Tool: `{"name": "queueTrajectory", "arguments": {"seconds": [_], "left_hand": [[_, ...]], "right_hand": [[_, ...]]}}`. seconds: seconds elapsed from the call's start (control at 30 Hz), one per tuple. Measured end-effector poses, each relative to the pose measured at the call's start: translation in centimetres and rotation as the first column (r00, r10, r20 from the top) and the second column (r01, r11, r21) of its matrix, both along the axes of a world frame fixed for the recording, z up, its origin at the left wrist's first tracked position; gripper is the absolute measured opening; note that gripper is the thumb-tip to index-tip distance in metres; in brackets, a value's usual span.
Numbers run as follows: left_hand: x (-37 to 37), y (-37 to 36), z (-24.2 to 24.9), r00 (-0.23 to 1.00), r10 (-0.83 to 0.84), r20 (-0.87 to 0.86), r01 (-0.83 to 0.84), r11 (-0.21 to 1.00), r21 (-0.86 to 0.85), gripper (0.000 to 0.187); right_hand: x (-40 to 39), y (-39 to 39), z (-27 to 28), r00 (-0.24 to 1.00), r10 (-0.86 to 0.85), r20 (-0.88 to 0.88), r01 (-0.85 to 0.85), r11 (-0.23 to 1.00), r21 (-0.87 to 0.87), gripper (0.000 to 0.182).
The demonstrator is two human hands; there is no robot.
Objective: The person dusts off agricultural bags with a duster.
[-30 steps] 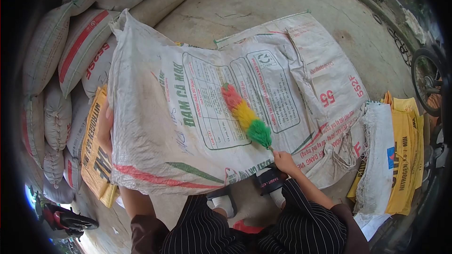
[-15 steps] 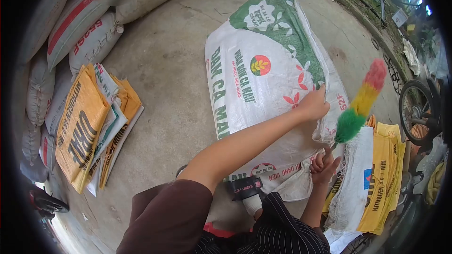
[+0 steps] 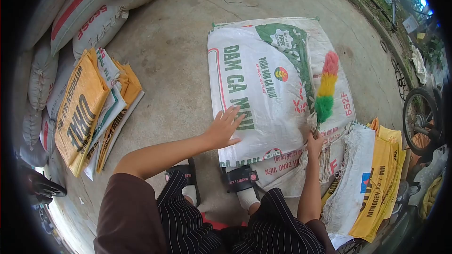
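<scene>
A white and green woven sack lies flat on the ground in front of me, over another white sack with red print. My left hand rests on its left lower part, palm down with fingers spread. At the sack's right side my right hand is closed around the handle of a duster. The duster's fluffy head, red, yellow and green, points away from me over the sacks.
Folded yellow and white sacks lie at the left and right. Full sacks are stacked at the upper left. My sandalled feet stand at the sack's near edge. A wheel is at the far right.
My left hand has let go of the sack's right edge and moved left onto its face. The sack now lies flatter, its far end lowered. The duster has shifted left with my right hand.
</scene>
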State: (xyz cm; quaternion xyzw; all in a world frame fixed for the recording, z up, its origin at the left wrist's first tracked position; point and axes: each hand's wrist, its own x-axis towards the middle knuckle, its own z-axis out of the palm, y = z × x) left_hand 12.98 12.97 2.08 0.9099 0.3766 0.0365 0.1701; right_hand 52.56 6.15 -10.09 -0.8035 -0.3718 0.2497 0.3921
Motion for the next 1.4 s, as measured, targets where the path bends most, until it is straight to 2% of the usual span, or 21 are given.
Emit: {"name": "queueTrajectory", "arguments": {"seconds": [0.03, 0.1, 0.2, 0.37, 0.43, 0.47, 0.53, 0.57, 0.63, 0.67, 0.73, 0.77, 0.8, 0.83, 0.87, 0.97, 1.03, 1.13, 1.2, 1.3, 1.4], "left_hand": [[-0.7, -1.1, -0.6, 1.0, 0.006, -0.002, -0.006, 1.0, 0.0, 0.077], [-1.8, -3.0, -1.9, 0.973, 0.207, -0.106, -0.217, 0.972, -0.093, 0.081], [-1.1, -4.6, -2.8, 0.934, 0.334, -0.128, -0.342, 0.938, -0.053, 0.081], [0.1, -5.3, -2.6, 0.966, 0.249, -0.072, -0.252, 0.967, -0.034, 0.078], [-1.0, -5.2, -4.6, 0.924, 0.259, -0.282, -0.31, 0.939, -0.151, 0.077], [-1.8, -5.2, -5.1, 0.923, 0.264, -0.28, -0.314, 0.937, -0.152, 0.077], [-3.1, -5.3, -5.7, 0.898, 0.368, -0.242, -0.399, 0.912, -0.094, 0.08], [-3.3, -5.4, -5.9, 0.899, 0.368, -0.237, -0.4, 0.911, -0.101, 0.08], [-3.6, -5.5, -6.2, 0.778, 0.598, -0.191, -0.627, 0.756, -0.189, 0.083], [-3.8, -5.5, -6.6, 0.783, 0.593, -0.186, -0.621, 0.759, -0.196, 0.083], [-4.1, -5.5, -7.8, 0.632, 0.775, 0.005, -0.733, 0.6, -0.32, 0.085], [-4.2, -5.2, -8.3, 0.639, 0.769, 0.007, -0.725, 0.606, -0.327, 0.085], [-4.3, -4.6, -8.9, 0.554, 0.832, 0.031, -0.746, 0.512, -0.426, 0.078], [-4.5, -4.0, -9.4, 0.461, 0.887, 0.041, -0.747, 0.412, -0.522, 0.073], [-4.7, -3.3, -9.7, 0.469, 0.882, 0.044, -0.739, 0.419, -0.527, 0.073], [-5.5, -0.7, -10.6, 0.468, 0.879, 0.089, -0.672, 0.419, -0.61, 0.053], [-6.2, 0.1, -11.0, 0.472, 0.881, -0.043, -0.645, 0.311, -0.698, 0.039], [-6.7, 0.5, -10.6, 0.485, 0.874, -0.022, -0.619, 0.326, -0.714, 0.035], [-7.2, 0.0, -10.8, 0.468, 0.884, 0.004, -0.594, 0.319, -0.739, 0.034], [-7.8, 0.4, -10.2, 0.482, 0.876, -0.018, -0.566, 0.296, -0.769, 0.03], [-8.7, 0.9, -11.1, 0.523, 0.852, -0.038, -0.544, 0.299, -0.784, 0.027]], "right_hand": [[0.1, 0.2, -0.5, 0.999, -0.023, 0.03, 0.022, 0.999, 0.026, 0.016], [-0.3, 0.5, -1.1, 1.0, 0.009, 0.026, -0.011, 0.999, 0.049, 0.015], [-1.4, 0.8, -0.3, 0.999, 0.054, -0.003, -0.054, 0.998, 0.016, 0.019], [-3.7, 1.2, 3.0, 0.99, 0.132, 0.045, -0.131, 0.991, -0.018, 0.024], [-4.0, 1.1, 4.0, 0.976, 0.113, 0.186, -0.1, 0.992, -0.076, 0.022], [-5.1, 1.2, 5.6, 0.975, 0.118, 0.188, -0.106, 0.991, -0.076, 0.022], [-8.9, 1.0, 9.5, 0.915, -0.141, 0.378, 0.153, 0.988, -0.003, 0.029], [-10.0, 0.6, 10.2, 0.912, -0.137, 0.385, 0.152, 0.988, -0.006, 0.029], [-12.3, -0.6, 11.3, 0.914, -0.172, 0.368, 0.083, 0.966, 0.244, 0.028], [-13.7, -1.3, 11.9, 0.932, -0.126, 0.34, 0.056, 0.976, 0.21, 0.027], [-15.9, -2.3, 11.9, 0.937, -0.018, 0.349, -0.043, 0.985, 0.168, 0.024], [-16.9, -2.6, 11.4, 0.94, 0.09, 0.328, -0.101, 0.995, 0.017, 0.023], [-17.9, -2.8, 10.4, 0.937, 0.193, 0.29, -0.161, 0.978, -0.131, 0.023], [-18.7, -3.1, 8.0, 0.899, 0.314, 0.305, -0.231, 0.932, -0.279, 0.023], [-19.6, -3.3, 5.9, 0.852, 0.431, 0.298, -0.288, 0.86, -0.42, 0.024], [-20.4, -4.0, 2.3, 0.866, 0.426, 0.263, -0.32, 0.875, -0.363, 0.026], [-20.3, -4.2, 3.1, 0.898, 0.407, 0.168, -0.335, 0.88, -0.337, 0.027], [-19.9, -3.1, 5.4, 0.931, 0.303, 0.202, -0.259, 0.941, -0.217, 0.027], [-18.8, -2.6, 5.5, 0.929, 0.165, 0.331, -0.112, 0.978, -0.175, 0.029], [-17.0, -0.9, 3.5, 0.892, 0.292, 0.344, -0.16, 0.917, -0.365, 0.027], [-17.3, 2.0, 6.6, 0.923, 0.218, 0.316, -0.143, 0.959, -0.244, 0.028]]}}
